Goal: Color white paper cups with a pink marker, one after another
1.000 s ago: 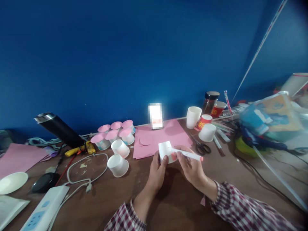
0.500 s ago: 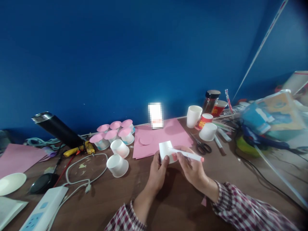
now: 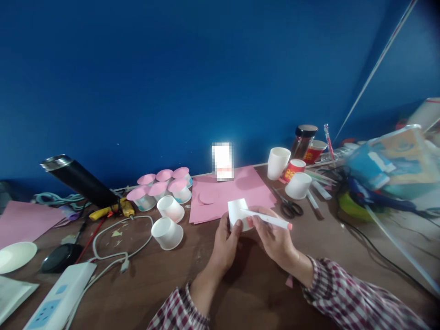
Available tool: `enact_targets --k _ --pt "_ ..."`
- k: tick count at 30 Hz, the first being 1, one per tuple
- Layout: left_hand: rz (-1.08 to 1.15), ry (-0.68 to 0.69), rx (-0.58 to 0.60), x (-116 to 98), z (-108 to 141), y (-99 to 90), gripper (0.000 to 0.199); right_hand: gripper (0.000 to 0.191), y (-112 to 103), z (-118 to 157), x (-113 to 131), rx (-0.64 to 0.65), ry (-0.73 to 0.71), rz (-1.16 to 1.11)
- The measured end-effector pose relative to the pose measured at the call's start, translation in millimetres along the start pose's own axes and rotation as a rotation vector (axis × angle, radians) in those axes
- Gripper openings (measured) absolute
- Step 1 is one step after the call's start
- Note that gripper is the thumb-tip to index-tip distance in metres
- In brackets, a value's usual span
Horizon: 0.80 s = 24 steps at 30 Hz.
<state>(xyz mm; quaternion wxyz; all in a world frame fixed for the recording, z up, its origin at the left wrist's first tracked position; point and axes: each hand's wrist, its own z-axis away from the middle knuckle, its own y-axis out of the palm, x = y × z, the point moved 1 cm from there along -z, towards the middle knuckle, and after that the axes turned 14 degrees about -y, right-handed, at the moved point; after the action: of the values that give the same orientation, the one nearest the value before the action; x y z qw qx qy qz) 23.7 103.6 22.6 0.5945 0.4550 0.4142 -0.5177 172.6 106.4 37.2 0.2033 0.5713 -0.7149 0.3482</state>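
Low over the table, my left hand (image 3: 225,243) is closed around a small white paper cup (image 3: 236,208), thumb on its near side. My right hand (image 3: 277,243) pinches a white marker (image 3: 270,219) with an orange-pink end. The marker's tip points left and meets the cup's wall, though I cannot tell if it is marking. Part of the cup is hidden by my fingers. Behind it lie pink paper sheets (image 3: 240,181) with a cut pink disc (image 3: 208,197) on top.
Left stand two white cups (image 3: 167,233) and several pink-topped cups (image 3: 142,197). Scissors (image 3: 291,208), a white cup (image 3: 298,185) and a red cup (image 3: 294,170) are right. A power strip (image 3: 60,298), a cable (image 3: 125,265) and a black flask (image 3: 79,181) lie further left.
The view has shifted slightly. Both hands keep their hold on the cup and the marker, with almost no visible movement between them.
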Motion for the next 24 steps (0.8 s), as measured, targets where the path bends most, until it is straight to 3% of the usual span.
enact_targets --k 24 --pt "-0.033 0.028 0.037 0.8 -0.3 1.0 0.057 0.022 1.8 1.1 -1.3 -0.005 -0.013 0.032"
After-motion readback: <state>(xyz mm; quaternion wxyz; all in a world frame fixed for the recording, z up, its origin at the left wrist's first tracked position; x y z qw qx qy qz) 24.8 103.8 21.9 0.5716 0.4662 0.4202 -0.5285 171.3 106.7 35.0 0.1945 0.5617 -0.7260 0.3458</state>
